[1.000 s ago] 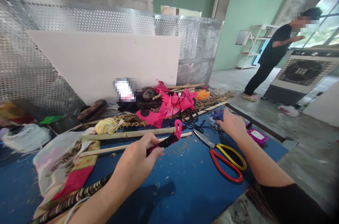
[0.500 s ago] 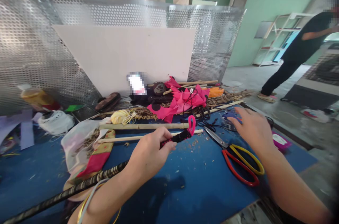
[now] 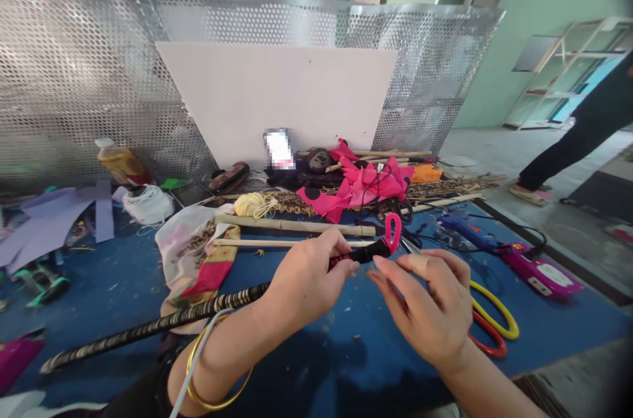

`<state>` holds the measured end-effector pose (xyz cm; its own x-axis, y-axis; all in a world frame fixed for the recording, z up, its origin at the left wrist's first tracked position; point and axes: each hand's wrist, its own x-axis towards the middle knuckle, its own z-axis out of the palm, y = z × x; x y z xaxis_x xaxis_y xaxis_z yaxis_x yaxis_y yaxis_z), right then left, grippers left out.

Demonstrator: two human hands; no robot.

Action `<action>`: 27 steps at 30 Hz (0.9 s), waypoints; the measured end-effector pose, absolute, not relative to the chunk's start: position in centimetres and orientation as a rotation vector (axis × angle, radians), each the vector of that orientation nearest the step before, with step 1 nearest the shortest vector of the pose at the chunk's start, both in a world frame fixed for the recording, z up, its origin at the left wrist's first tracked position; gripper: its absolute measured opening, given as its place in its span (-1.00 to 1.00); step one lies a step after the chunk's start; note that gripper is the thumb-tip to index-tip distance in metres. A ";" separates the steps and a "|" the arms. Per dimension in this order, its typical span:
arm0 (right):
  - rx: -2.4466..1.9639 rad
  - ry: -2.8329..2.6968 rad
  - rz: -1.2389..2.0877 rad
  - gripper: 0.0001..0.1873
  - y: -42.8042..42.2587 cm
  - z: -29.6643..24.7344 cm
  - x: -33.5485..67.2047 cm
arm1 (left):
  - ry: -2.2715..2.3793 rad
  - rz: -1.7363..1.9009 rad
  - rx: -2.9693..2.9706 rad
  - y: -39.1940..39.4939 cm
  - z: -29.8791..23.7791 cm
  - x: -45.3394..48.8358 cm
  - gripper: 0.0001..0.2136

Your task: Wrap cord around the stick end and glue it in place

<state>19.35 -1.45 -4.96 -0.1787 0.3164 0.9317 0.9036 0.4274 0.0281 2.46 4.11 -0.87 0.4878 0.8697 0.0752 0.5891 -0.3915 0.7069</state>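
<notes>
A long stick point(image 3: 163, 324) wrapped in black and pale bands slants up from the lower left, its far end bound in black with a pink loop point(image 3: 394, 233) at the tip. My left hand point(image 3: 316, 276) is closed round it just below that black end. My right hand point(image 3: 430, 302) is beside the loop, thumb and fingertips drawn together in a pinch; whatever is between them is too small to make out. Behind that hand lie scissors with red and yellow handles point(image 3: 499, 312), their blades mostly hidden.
On the blue table point(image 3: 123, 286) lie bamboo sticks point(image 3: 297, 225), pink cloth point(image 3: 363, 187), yellow yarn point(image 3: 252, 205), white cord point(image 3: 148, 205) and a cloth bag point(image 3: 171, 246). A purple glue gun point(image 3: 541, 273) is at right. A lit phone point(image 3: 279, 149) leans on a white board. A person point(image 3: 578, 121) stands beyond.
My right hand has come back from over the table's right side to the stick's looped end, its fingers drawing together. My left hand keeps its hold. The view has swung left.
</notes>
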 end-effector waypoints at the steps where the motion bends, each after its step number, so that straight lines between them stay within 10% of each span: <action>1: -1.058 -1.728 -0.776 -0.78 -1.3 -4.8 19.4 | 1.195 0.595 2.121 4.1 -0.9 2.5 -0.94; 27: -1.070 -1.838 -0.484 -0.88 -0.2 -4.7 19.9 | 1.227 0.579 2.190 3.9 -1.2 2.6 -0.94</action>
<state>19.89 -0.22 -4.66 -0.1942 0.4686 0.8618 0.8324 0.5436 -0.1080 2.55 3.87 -1.21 0.4882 0.8674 0.0970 0.6265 -0.4256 0.6529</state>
